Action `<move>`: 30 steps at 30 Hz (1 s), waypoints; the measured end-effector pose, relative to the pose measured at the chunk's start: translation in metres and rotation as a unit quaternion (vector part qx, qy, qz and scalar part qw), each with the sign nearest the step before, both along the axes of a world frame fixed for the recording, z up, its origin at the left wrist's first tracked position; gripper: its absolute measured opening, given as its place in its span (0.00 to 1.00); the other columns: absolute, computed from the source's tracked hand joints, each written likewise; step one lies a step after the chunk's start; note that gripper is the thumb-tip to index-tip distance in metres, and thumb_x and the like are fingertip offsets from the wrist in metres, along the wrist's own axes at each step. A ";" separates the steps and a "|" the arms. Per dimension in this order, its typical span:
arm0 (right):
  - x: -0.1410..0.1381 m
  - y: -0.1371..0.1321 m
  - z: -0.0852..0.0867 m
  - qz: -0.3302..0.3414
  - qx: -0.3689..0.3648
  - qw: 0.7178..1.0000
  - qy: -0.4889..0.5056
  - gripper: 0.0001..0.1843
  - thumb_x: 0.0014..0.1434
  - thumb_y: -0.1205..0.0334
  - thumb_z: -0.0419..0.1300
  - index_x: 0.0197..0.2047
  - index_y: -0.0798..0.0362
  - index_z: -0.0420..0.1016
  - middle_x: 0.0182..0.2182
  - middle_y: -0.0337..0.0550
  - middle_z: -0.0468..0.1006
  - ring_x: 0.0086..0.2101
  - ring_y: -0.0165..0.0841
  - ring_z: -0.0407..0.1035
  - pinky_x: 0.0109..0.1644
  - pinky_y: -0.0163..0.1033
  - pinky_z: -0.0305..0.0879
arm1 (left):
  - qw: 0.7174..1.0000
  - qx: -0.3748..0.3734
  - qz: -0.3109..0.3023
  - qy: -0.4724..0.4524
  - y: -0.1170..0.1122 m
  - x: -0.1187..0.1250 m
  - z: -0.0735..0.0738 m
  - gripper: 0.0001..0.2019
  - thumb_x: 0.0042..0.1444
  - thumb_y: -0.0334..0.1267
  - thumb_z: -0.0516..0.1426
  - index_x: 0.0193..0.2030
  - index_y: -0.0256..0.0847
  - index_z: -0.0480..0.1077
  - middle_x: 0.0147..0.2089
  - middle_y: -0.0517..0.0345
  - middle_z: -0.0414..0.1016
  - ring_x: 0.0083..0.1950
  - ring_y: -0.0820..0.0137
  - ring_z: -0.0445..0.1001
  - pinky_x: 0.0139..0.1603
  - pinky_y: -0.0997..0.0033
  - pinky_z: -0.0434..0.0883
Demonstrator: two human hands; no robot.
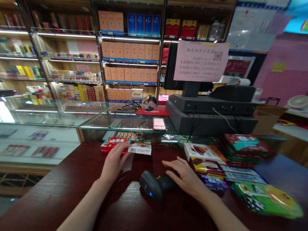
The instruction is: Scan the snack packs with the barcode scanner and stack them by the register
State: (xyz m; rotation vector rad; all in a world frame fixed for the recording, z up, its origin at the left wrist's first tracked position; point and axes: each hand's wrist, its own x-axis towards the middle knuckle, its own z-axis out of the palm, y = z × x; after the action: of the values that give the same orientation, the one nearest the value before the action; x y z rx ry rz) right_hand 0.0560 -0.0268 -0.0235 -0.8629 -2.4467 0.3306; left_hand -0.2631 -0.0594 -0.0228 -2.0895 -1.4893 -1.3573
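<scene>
The red packet [115, 144] lies at the far edge of the worktop [38, 219], directly under the left fingers [122, 152], and its near end is held by the left hand [113, 164]. A white card [140, 149] with printing on it projects past the fingertips toward the right. The fingers are closed over the packet and card in a grasp. A translucent strip [127, 163] hangs just below the fingers; its attachment cannot be determined.

Packet condition: the red face shows a printed title and no visible damage. Most of the packet is in view, although its lower end is hidden behind the fingers.

The right hand [186, 178] is released, with its fingers spread and pointing toward the left hand. A black barcode scanner [154, 184] lies on its side just beyond the right fingers, and its blue light is on. Whether the fingers contact the scanner's handle cannot be determined.

Status: one packet is in hand. Further goods remain piled just to the right of the right fingers: a stack of printed packets [205, 156], a dark green stack [245, 146], and a bright green bag [266, 201]. A glass display case [96, 118] stands beyond the fingers.
</scene>
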 end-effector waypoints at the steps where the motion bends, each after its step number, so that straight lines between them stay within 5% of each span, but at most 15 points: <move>1: 0.000 -0.002 0.002 0.009 -0.012 1.000 -0.002 0.20 0.70 0.58 0.54 0.63 0.44 0.69 0.55 0.44 0.79 0.55 0.37 0.72 0.71 0.60 0.49 | 1.000 0.001 0.008 0.006 0.001 -0.001 -0.001 0.12 0.68 0.47 0.53 0.50 0.45 0.70 0.49 0.54 0.78 0.52 0.63 0.76 0.56 0.61 0.72; 6: 0.003 -0.009 0.014 0.047 -0.097 0.994 -0.025 0.24 0.69 0.51 0.56 0.65 0.44 0.67 0.55 0.44 0.80 0.58 0.38 0.69 0.72 0.59 0.47 | 0.999 0.014 0.024 0.033 0.004 -0.002 -0.004 0.12 0.67 0.47 0.54 0.49 0.44 0.70 0.48 0.53 0.78 0.51 0.62 0.76 0.56 0.59 0.70; 10: 0.004 -0.014 0.021 0.074 -0.152 0.984 -0.057 0.38 0.56 0.45 0.69 0.66 0.43 0.66 0.59 0.44 0.76 0.61 0.44 0.66 0.72 0.61 0.42 | 0.998 0.019 0.030 0.053 0.004 -0.002 -0.003 0.10 0.67 0.45 0.55 0.48 0.43 0.71 0.48 0.53 0.79 0.51 0.62 0.76 0.56 0.59 0.70; 13: 0.004 -0.016 0.021 0.084 -0.160 0.980 -0.077 0.45 0.49 0.50 0.74 0.68 0.42 0.64 0.60 0.44 0.74 0.60 0.44 0.67 0.73 0.61 0.39 | 0.998 0.023 0.040 0.053 0.005 -0.002 -0.005 0.11 0.66 0.45 0.55 0.48 0.42 0.71 0.48 0.52 0.79 0.52 0.61 0.76 0.56 0.57 0.69; 21: 0.000 -0.015 0.016 0.087 -0.138 0.983 -0.081 0.37 0.55 0.61 0.66 0.68 0.42 0.64 0.61 0.43 0.73 0.60 0.40 0.67 0.72 0.58 0.40 | 0.998 0.025 0.028 0.058 0.006 0.000 -0.008 0.12 0.66 0.46 0.55 0.49 0.43 0.71 0.46 0.53 0.80 0.48 0.62 0.78 0.53 0.58 0.72; 30: -0.001 -0.019 0.021 0.097 -0.110 0.987 -0.069 0.37 0.57 0.64 0.62 0.69 0.42 0.61 0.59 0.43 0.76 0.55 0.39 0.70 0.63 0.48 0.56 | 0.997 0.020 0.026 0.067 0.002 0.001 -0.005 0.12 0.66 0.42 0.55 0.52 0.44 0.72 0.49 0.54 0.82 0.48 0.64 0.80 0.57 0.57 0.72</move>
State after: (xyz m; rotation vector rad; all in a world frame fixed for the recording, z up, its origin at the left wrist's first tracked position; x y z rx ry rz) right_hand 0.0552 -0.0458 -0.0029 -0.7592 -2.6668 0.6420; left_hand -0.2624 -0.0571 -0.0279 -2.0587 -1.4402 -1.1918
